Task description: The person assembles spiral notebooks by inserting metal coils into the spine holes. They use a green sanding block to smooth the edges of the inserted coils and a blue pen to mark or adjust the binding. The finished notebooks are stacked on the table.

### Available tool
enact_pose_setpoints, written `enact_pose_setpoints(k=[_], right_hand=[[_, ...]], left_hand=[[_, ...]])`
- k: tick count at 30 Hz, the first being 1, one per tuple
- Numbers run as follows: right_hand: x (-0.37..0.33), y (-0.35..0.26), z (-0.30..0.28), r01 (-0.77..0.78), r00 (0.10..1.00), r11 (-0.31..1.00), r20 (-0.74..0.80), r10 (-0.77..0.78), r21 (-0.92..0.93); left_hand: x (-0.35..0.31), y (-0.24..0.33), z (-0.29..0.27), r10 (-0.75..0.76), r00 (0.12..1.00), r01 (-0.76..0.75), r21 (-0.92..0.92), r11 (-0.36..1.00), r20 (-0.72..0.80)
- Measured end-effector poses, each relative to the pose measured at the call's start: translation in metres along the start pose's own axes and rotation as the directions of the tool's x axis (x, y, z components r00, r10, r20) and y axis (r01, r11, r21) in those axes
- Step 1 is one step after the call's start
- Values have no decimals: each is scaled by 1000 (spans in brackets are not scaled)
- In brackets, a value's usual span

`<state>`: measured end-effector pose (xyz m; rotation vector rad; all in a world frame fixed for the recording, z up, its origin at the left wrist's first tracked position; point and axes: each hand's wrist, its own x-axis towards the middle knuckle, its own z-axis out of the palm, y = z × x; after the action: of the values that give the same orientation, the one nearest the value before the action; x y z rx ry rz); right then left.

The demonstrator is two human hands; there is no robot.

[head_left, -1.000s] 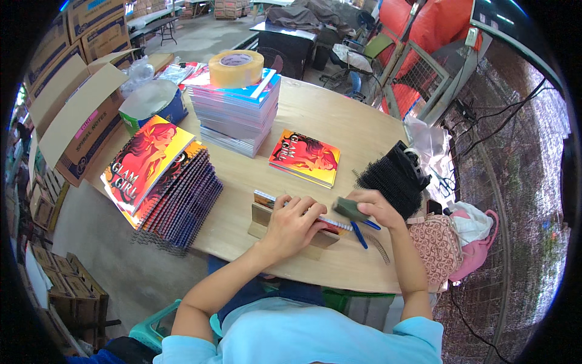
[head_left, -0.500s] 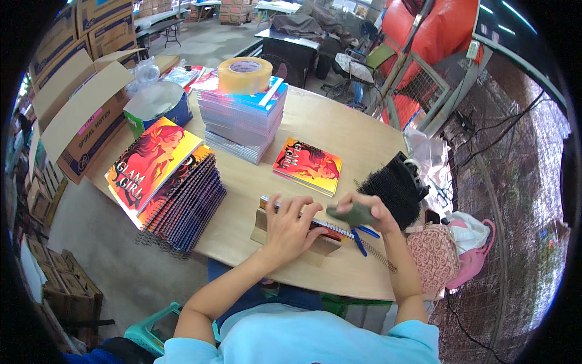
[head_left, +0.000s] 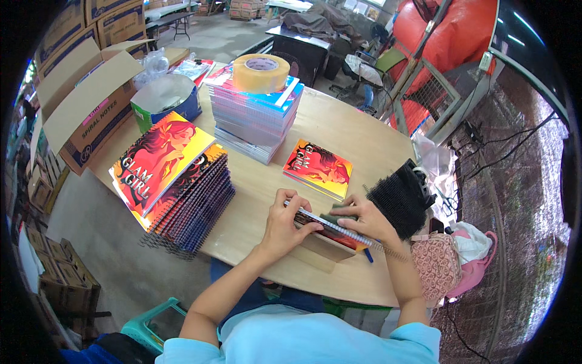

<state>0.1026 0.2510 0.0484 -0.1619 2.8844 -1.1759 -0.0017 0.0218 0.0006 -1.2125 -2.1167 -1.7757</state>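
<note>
My left hand (head_left: 282, 224) grips a notebook (head_left: 332, 235) stood on edge, fingers over its far side and thumb on the near side. Its punched edge faces up, with a wire coil (head_left: 381, 245) running along it and sticking out past the right end. A dark green, pad-like piece (head_left: 335, 213) lies beneath the fingers of my right hand (head_left: 365, 219), which is closed at the coil side; the piece is partly hidden. Against the notebook's near face stands a brown board (head_left: 318, 247). A blue pen-like tool (head_left: 368, 255) lies just right of it.
Finished spiral notebooks (head_left: 194, 203) are piled at left. Behind stands a tall stack of books (head_left: 251, 118) topped by a tape roll (head_left: 260, 73). A few red-yellow books (head_left: 318, 168) lie ahead. Black coils (head_left: 397, 197) and a pink bag (head_left: 441, 264) sit at right.
My right hand has lowered the dark green piece from above the coil to beside the notebook's spine. The notebook stays in my left hand. The view has shifted slightly.
</note>
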Motion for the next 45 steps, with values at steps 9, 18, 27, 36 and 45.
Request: enact_pose_setpoints(k=[9, 18, 27, 36, 45], right_hand=[[14, -8, 9, 123, 983, 523, -30, -183, 844], [30, -11, 9, 78, 997, 991, -3, -78, 109], [38, -14, 10, 179, 981, 702, -66, -185, 689], [53, -28, 8, -21, 999, 1000, 46, 20, 20], [53, -11, 22, -45, 998, 962, 59, 30, 270]], left_hand=[[-2, 1, -5, 0, 997, 2, -22, 1000, 83], [-1, 0, -6, 13, 997, -10, -40, 999, 76], [2, -35, -27, -57, 987, 102, -309, 946, 149], [5, -34, -33, -176, 972, 232, -506, 831, 158], [3, -40, -33, -127, 981, 176, -382, 907, 150]])
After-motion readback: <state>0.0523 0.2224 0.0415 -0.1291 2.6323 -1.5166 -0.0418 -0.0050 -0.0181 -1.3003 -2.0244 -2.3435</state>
